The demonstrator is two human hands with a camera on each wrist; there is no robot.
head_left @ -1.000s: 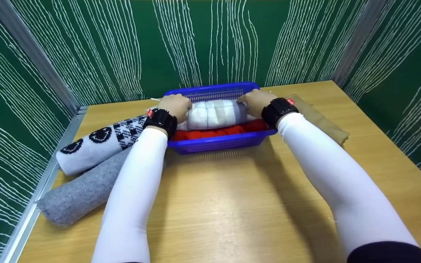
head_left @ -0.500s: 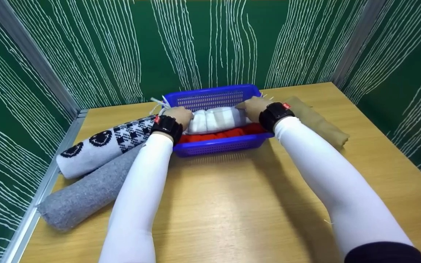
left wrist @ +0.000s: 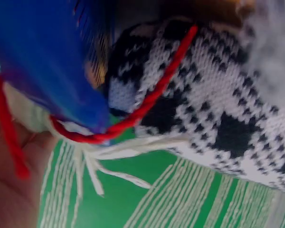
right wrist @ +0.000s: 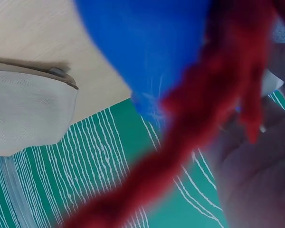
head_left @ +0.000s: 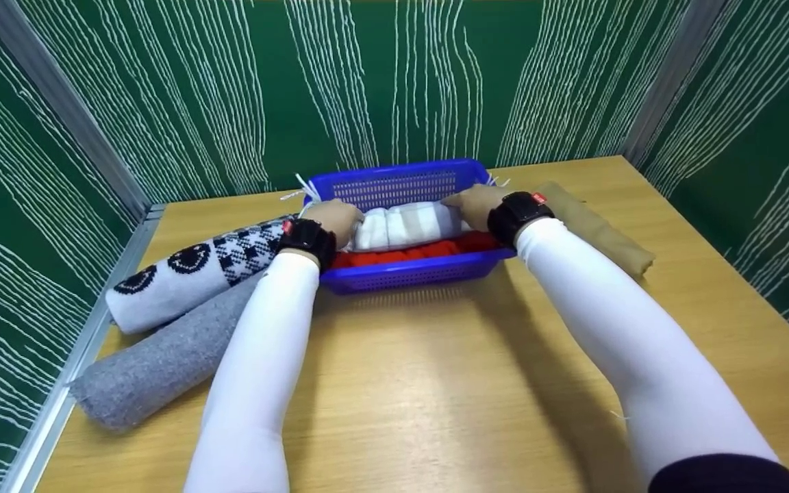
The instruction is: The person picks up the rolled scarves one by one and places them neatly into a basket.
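Note:
A blue plastic basket (head_left: 408,272) sits at the table's far middle. In it lie a red knit roll (head_left: 401,253) and, on top, a white and grey striped roll (head_left: 405,224). My left hand (head_left: 335,218) grips the striped roll's left end and my right hand (head_left: 471,204) grips its right end, both inside the basket. The left wrist view shows the basket's blue corner (left wrist: 47,61), red yarn (left wrist: 147,102), white fringe (left wrist: 109,156) and a black-and-white knit (left wrist: 218,104). A blurred blue basket corner (right wrist: 147,52) and red yarn (right wrist: 204,104) fill the right wrist view.
Left of the basket lie a white roll with smiley faces and checks (head_left: 189,274) and a grey felt roll (head_left: 155,363). A tan roll (head_left: 596,226) lies at the right. Green curtain walls enclose the wooden table (head_left: 435,383).
The striped roll has come down from above the basket's rim into the basket onto the red roll, with both hands following it down. In the last half second little moved.

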